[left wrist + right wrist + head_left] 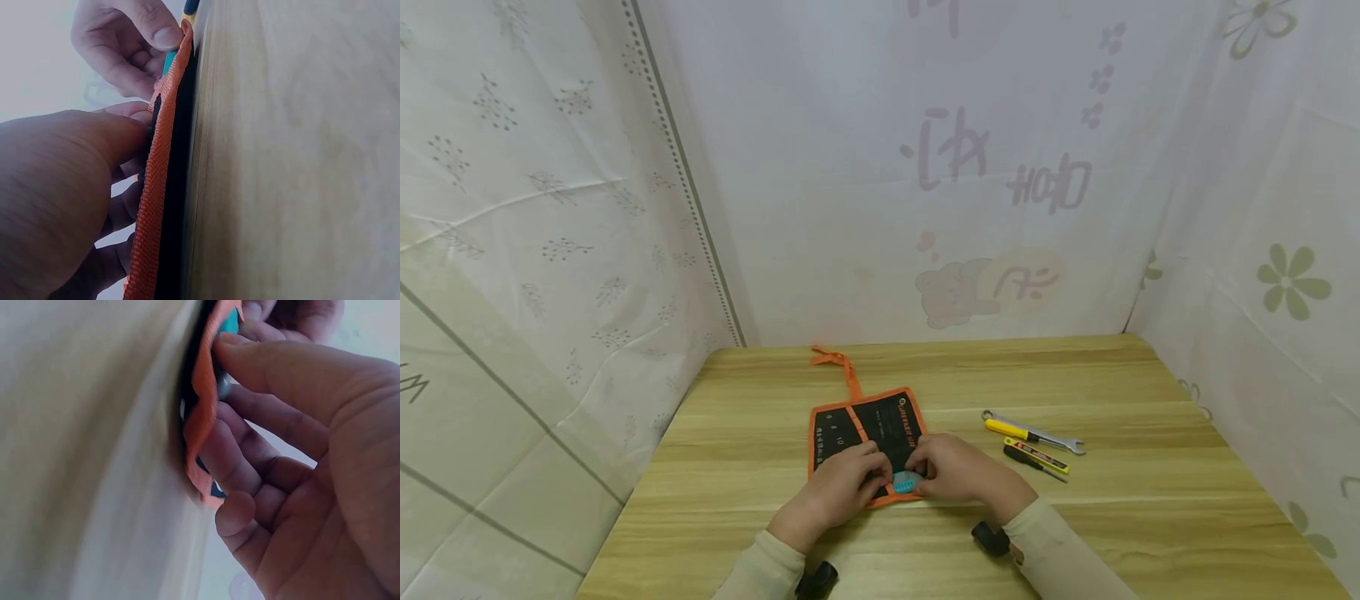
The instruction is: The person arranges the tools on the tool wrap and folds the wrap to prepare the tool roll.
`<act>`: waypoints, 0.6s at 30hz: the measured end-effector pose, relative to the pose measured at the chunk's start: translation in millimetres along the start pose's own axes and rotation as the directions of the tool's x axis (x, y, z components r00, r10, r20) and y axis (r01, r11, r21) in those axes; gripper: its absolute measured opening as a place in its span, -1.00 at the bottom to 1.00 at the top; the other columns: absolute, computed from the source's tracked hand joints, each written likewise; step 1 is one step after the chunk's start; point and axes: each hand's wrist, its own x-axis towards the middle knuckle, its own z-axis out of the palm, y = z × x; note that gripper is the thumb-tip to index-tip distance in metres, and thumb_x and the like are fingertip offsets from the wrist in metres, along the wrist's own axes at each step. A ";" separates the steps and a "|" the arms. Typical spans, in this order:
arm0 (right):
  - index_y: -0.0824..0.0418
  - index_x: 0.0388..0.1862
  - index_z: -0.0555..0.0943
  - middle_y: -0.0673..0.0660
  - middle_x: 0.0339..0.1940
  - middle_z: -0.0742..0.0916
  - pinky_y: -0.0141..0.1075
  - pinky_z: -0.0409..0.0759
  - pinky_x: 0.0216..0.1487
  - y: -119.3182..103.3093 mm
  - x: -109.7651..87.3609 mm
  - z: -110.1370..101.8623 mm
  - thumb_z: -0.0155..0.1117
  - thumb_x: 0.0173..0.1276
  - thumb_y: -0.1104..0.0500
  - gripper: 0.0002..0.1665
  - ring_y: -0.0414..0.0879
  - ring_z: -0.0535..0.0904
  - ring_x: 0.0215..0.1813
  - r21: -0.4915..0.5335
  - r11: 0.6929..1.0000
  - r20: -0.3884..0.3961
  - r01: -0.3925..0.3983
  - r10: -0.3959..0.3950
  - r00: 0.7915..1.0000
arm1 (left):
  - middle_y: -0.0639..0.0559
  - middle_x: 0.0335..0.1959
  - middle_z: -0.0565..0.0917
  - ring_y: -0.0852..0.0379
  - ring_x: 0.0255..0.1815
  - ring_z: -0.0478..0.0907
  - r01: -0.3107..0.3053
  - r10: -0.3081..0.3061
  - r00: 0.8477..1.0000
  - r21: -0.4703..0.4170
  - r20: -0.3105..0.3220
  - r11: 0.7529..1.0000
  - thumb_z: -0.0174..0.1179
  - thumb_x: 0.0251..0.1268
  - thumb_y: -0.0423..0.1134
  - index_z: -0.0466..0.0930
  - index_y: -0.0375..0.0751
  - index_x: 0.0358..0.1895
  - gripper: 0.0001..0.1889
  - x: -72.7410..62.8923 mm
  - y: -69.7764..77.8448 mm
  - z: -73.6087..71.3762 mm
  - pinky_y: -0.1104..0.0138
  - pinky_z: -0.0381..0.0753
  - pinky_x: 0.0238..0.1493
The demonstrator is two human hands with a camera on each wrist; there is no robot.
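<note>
A black tool pouch (880,421) with orange trim lies spread on the table, its orange tie (850,375) trailing toward the back. Near the pouch's front edge sits a small teal plastic holder (906,483) with a row of marks, partly tucked behind the orange trim in the wrist views. My left hand (842,483) pinches the pouch's fabric edge at the holder's left end. From the right, my right hand (962,471) pinches the teal holder between thumb and fingers, its thumb (240,353) right at the orange trim. Fingertips hide part of the holder.
To the right of the pouch lie a combination wrench (1060,442), a yellow-handled tool (1006,429), a yellow-and-red packaged item (1037,456) and a black-handled screwdriver (1026,458). Printed curtains (820,208) border the wooden table (715,467) at the back and sides.
</note>
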 end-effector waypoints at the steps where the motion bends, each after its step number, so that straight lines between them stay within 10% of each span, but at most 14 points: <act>1: 0.08 0.03 0.81 -0.13 -0.23 0.66 -0.40 0.56 -0.26 1.0 -0.7 -1.8 0.53 0.36 0.12 -0.72 -0.31 0.52 -0.31 0.005 1.000 -0.002 -0.008 0.008 1.000 | 0.33 -0.30 0.46 0.43 -0.40 0.38 0.002 -0.002 1.000 0.001 0.000 1.000 0.36 0.48 -0.19 0.68 0.14 -0.18 -0.93 -0.1 -0.1 0.0 0.47 0.52 -0.29; 18: 0.16 0.06 0.78 -0.14 -0.23 0.66 -0.24 0.64 -0.15 42.4 -22.4 -42.4 0.45 0.46 0.19 -0.76 -0.22 0.61 -0.18 0.004 0.985 -0.173 -0.170 0.168 0.970 | 0.36 -0.25 0.49 0.43 -0.36 0.41 0.024 -0.024 1.000 -0.020 0.020 1.000 0.34 0.50 -0.18 0.67 0.18 -0.16 -0.91 -0.8 -0.4 0.3 0.45 0.55 -0.27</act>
